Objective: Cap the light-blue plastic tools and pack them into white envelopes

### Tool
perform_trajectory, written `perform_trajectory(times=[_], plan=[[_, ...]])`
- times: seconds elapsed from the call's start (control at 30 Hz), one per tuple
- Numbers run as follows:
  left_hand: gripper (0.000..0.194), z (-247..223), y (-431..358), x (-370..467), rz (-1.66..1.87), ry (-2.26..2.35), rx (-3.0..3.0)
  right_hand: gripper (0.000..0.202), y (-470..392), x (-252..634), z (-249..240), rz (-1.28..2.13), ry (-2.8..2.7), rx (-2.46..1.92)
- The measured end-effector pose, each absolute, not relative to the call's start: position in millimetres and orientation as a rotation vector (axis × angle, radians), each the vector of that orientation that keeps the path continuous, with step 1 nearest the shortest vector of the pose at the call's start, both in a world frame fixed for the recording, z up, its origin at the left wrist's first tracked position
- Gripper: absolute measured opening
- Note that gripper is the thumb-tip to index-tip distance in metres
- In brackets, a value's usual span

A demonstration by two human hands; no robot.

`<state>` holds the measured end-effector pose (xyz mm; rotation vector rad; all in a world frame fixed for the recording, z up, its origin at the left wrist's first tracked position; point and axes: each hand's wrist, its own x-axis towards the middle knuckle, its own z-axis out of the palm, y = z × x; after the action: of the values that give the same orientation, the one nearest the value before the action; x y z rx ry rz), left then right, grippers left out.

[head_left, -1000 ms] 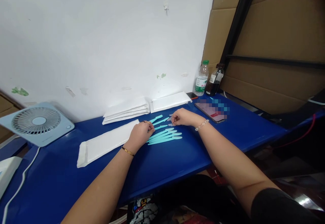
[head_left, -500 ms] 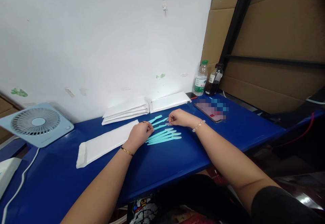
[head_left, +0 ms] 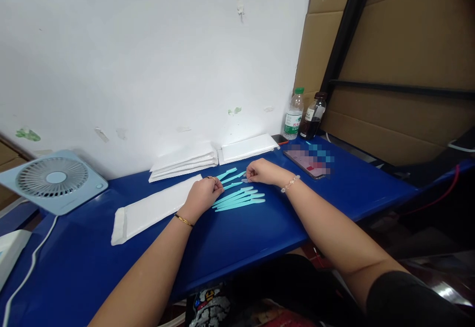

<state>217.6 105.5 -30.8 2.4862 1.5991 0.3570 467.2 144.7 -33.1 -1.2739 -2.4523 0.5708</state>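
My left hand (head_left: 205, 191) pinches the handle end of a slim turquoise eyebrow razor (head_left: 233, 185) between thumb and fingers. At the razor's other end, my right hand (head_left: 262, 172) is closed in a pinch on a small clear blade cap (head_left: 245, 180). Whether the cap touches the blade is too small to tell. Just in front of both hands, several more turquoise razors (head_left: 239, 202) lie fanned out on the blue table (head_left: 237, 248). Behind the held one lies another turquoise razor (head_left: 225, 174), its near end hidden by my left hand.
A long white padded pouch (head_left: 152, 210) lies left, partly behind my left hand. Folded white pouches (head_left: 183, 163) and a flat white packet (head_left: 248, 149) rest along the wall. A blue fan (head_left: 55, 181) stands left; phone (head_left: 306, 161), water bottle (head_left: 294, 116) and dark-drink bottle (head_left: 313, 119) stay right.
Both hands keep their pinch in nearly the same place. My left hand has shifted very slightly to the left; the razors on the table have not moved.
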Motion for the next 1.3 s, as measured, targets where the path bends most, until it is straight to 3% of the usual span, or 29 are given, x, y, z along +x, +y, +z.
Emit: perform_trajectory(times=[0.3, 0.5, 0.77, 1.0, 1.3], plan=[[0.021, -32.6, 100.2, 225.1, 0.354, 1.516, 2.45, 0.008, 135.1, 454.9, -28.5, 0.693, -2.473, -1.159], [0.025, -34.2, 106.9, 220.1, 0.411, 1.673, 2.6, 0.014, 148.7, 474.4, -27.5, 0.363, -2.291, -1.383], [0.016, -33.5, 111.8, 219.6, 0.33, 1.724, 2.686, 0.015, 150.1, 467.1, -36.9, 0.217, -2.463, -1.389], [0.027, -31.1, 112.0, 216.2, 0.204, 1.728, 2.77, 0.011, 152.9, 470.4, -37.5, 0.273, -2.423, -1.443], [0.025, -28.0, 111.5, 210.4, 0.131, 1.697, 2.792, 0.011, 151.6, 472.2, -36.3, 0.452, -2.383, -1.407]])
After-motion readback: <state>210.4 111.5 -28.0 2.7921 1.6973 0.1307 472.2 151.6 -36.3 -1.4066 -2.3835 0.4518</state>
